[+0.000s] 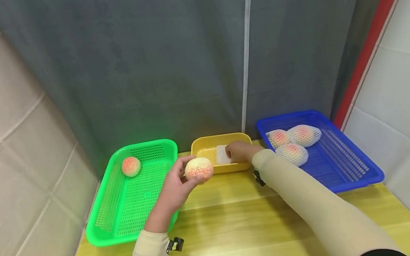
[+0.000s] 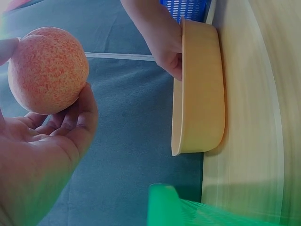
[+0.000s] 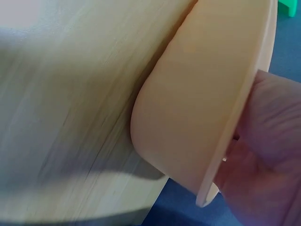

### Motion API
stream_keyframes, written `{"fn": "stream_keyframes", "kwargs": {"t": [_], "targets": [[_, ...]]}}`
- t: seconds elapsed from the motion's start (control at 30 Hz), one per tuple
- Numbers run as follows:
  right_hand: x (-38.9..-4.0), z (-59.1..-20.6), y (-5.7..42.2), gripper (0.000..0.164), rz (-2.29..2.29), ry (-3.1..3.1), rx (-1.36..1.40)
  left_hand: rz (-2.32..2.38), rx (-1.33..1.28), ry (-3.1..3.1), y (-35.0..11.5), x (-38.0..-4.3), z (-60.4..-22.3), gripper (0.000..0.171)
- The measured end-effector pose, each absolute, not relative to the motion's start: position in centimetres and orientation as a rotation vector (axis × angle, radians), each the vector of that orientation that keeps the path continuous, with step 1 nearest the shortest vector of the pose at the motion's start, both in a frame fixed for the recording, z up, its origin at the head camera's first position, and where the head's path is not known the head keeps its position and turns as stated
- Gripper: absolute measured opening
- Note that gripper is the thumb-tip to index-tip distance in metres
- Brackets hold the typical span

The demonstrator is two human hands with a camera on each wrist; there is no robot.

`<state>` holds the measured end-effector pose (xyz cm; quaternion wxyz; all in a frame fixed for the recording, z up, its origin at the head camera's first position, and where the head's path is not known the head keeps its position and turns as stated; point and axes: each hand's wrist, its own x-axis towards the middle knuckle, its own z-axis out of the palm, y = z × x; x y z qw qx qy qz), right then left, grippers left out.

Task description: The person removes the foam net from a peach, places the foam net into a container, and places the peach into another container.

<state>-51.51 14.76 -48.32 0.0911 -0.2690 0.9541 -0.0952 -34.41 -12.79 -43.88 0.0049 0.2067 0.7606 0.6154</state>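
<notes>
My left hand (image 1: 176,187) grips a peach (image 1: 199,169) between thumb and fingers, raised over the table in front of the yellow bin (image 1: 232,167). In the left wrist view the peach (image 2: 49,70) appears speckled pink. My right hand (image 1: 240,151) reaches down into the yellow bin, its curled fingers at the edge of a white foam net (image 1: 221,154), which it seems to pinch. The bin's wall hides those fingertips in the right wrist view.
At left stands a green basket (image 1: 148,202) with one bare peach (image 1: 131,166) in it. A blue basket (image 1: 332,174) at right holds several net-wrapped peaches (image 1: 293,154). Behind the wooden table (image 1: 224,234) hangs a grey curtain (image 1: 136,67).
</notes>
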Motion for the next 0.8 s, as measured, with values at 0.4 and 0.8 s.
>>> {"fn": "stream_keyframes", "kwargs": {"t": [0.4,0.8], "targets": [[-51.4,-48.0,15.1,0.01,-0.332,2.84,-0.729,1.882,0.671,2.467,-12.8,-34.5,-43.8,0.059],[-50.4,-46.2,15.8,0.012,-0.508,2.937,-0.842,1.837,0.681,2.496,-12.8,-34.3,-43.7,0.059]]}}
